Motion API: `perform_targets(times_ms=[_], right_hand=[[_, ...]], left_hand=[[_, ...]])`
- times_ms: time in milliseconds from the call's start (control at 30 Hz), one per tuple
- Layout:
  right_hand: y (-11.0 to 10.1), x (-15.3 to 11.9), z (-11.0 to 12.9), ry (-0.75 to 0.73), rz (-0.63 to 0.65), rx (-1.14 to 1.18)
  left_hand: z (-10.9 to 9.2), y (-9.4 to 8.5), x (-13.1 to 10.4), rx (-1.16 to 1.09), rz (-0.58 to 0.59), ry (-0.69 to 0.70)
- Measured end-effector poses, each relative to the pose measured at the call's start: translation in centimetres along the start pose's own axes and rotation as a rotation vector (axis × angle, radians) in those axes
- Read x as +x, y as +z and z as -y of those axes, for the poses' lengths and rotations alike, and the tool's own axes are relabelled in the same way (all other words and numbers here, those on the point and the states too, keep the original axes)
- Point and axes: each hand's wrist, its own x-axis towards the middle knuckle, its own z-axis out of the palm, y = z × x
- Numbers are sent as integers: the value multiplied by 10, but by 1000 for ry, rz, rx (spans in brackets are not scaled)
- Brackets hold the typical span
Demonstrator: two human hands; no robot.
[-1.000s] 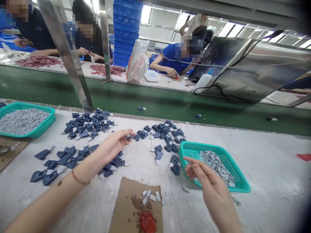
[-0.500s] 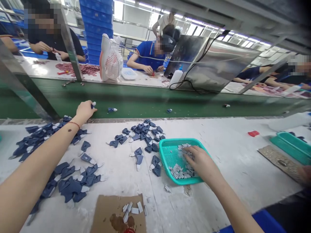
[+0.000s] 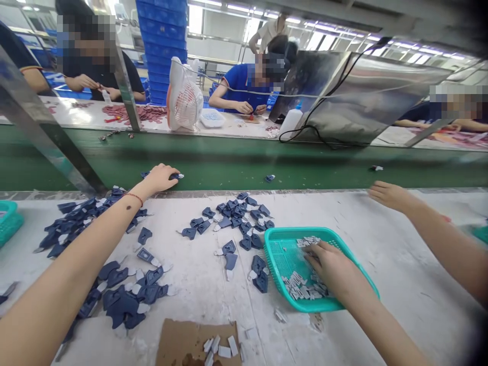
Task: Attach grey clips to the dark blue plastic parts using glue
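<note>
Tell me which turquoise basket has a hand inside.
The basket right of centre: the right hand reaches among its grey pieces. The left-edge basket shows none.

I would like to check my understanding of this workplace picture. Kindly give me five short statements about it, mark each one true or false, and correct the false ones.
1. The right hand is reaching into the teal basket. True.
2. The left hand is on the brown cardboard. False: the left hand is at a dark blue part on the green strip.
3. Several pale pieces lie on the brown cardboard. True.
4. The teal basket stands to the left of the brown cardboard in the picture. False: it stands to the right.
5. Another person's hand shows on the right, apart from the teal basket. True.
</note>
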Motion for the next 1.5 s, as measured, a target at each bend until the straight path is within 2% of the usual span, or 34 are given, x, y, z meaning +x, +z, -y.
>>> perform_targets(times_ms=[167,333,433,600,833,1000,1067,1233,1500], right_hand=[[3,2,1,30,14,6],[-1,-3,7,-30,58,56],[-4,-7,11,-46,92,89],[-10,-10,15,-13,114,143],[-17,-11,26,15,99,338],[-18,-10,34,15,105,472],[-19,-11,35,14,117,495],[-18,-17,31,22,130,510],[-17,-18,31,58,122,478]], left_hand=[[-2,0,-5,-128,-25,-60],[-19,-8,-24,-412,-149,-168],[-42,-13,-48,-659,-197,-239],[-81,-27,-98,-986,-172,-265],[-109,-48,-161,-1183,-116,-265],[-126,-54,-200,-1246,-86,-296],[-133,-55,-214,-1253,-55,-318],[-142,-49,-248,-1304,111,-365],[-145,-16,-291,-1473,241,-526]])
